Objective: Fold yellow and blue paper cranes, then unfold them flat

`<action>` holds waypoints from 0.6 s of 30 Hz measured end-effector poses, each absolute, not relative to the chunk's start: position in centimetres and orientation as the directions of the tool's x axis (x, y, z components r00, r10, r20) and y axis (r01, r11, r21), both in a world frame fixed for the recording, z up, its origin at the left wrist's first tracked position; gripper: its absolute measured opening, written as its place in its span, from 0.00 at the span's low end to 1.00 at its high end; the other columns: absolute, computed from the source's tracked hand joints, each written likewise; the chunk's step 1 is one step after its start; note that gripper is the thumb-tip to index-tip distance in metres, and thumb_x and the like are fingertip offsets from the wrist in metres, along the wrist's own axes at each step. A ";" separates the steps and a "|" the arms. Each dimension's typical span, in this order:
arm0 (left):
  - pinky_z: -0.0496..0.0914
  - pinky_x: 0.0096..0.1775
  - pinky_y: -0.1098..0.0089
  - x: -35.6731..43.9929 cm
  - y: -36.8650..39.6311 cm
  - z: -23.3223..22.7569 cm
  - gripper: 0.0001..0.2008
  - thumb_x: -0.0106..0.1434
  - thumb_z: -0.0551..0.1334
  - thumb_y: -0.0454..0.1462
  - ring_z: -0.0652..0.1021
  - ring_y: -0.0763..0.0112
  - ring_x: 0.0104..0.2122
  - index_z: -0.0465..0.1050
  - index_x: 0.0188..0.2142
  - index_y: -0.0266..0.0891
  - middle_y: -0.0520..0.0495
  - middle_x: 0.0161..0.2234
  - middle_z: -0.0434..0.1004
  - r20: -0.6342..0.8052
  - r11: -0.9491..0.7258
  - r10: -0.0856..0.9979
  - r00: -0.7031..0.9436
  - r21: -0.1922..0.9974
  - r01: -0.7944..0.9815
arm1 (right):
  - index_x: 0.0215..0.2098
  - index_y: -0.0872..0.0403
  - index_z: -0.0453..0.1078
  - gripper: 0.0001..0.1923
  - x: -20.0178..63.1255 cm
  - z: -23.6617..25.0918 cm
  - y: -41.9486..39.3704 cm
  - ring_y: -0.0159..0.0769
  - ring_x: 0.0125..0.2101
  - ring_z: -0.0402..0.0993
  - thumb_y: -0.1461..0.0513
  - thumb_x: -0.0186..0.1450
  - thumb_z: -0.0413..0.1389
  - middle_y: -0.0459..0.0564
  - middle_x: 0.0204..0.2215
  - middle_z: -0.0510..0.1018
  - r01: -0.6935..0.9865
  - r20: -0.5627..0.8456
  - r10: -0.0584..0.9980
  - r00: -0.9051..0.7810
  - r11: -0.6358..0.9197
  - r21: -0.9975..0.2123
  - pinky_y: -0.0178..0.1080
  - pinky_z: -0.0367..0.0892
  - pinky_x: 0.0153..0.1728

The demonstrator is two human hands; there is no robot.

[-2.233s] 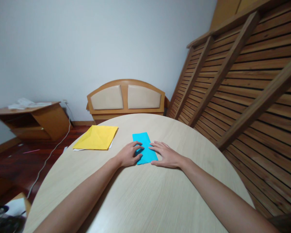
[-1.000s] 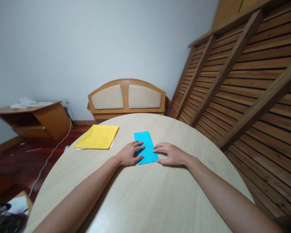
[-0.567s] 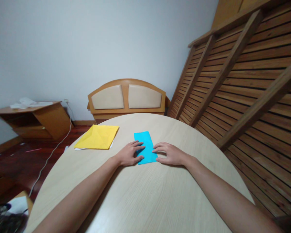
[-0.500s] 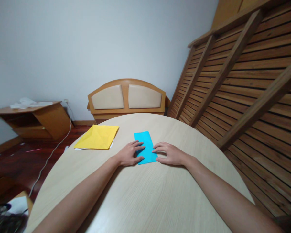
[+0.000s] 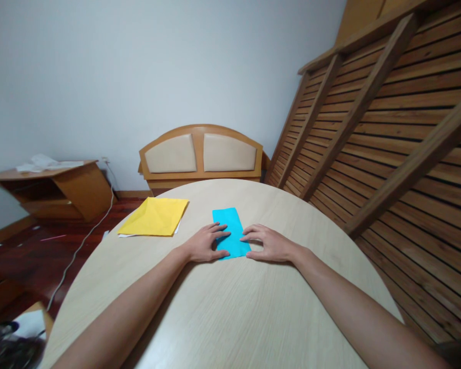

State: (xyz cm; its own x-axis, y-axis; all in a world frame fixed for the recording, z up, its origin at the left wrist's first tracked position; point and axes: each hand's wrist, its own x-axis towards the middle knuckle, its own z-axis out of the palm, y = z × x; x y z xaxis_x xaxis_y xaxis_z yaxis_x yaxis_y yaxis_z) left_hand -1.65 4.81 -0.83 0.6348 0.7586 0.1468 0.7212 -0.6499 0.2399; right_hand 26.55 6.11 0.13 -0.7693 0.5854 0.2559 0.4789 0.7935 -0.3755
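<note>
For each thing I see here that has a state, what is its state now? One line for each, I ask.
blue paper: folded to a narrow strip, flat on the table.
left hand: open, fingers flat on the blue paper's left side.
right hand: open, fingertips at the paper's right edge.
yellow paper: creased, flat, untouched.
round table: bears both papers.

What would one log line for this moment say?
left hand: flat on blue paper | right hand: at paper's right edge | yellow paper: left, untouched
</note>
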 end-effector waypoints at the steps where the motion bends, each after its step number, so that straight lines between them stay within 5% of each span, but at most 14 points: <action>1: 0.56 0.64 0.49 -1.7 4.8 -0.9 0.36 0.62 0.62 0.56 0.58 0.47 0.66 0.65 0.63 0.40 0.38 0.67 0.59 0.149 -0.651 0.758 0.635 0.240 0.720 | 0.54 0.48 0.75 0.23 26.5 0.2 6.1 0.46 0.54 0.69 0.50 0.62 0.61 0.54 0.54 0.74 0.480 0.253 0.586 -0.769 0.792 -0.377 0.48 0.64 0.57; 18: 0.57 0.64 0.50 -1.3 4.8 -0.9 0.32 0.63 0.63 0.53 0.60 0.48 0.66 0.67 0.61 0.40 0.40 0.66 0.61 0.179 -0.644 0.765 0.619 0.255 0.722 | 0.54 0.51 0.73 0.22 26.0 -0.3 6.5 0.45 0.51 0.71 0.51 0.65 0.59 0.53 0.50 0.78 0.481 0.301 0.572 -0.763 0.813 -0.328 0.46 0.65 0.54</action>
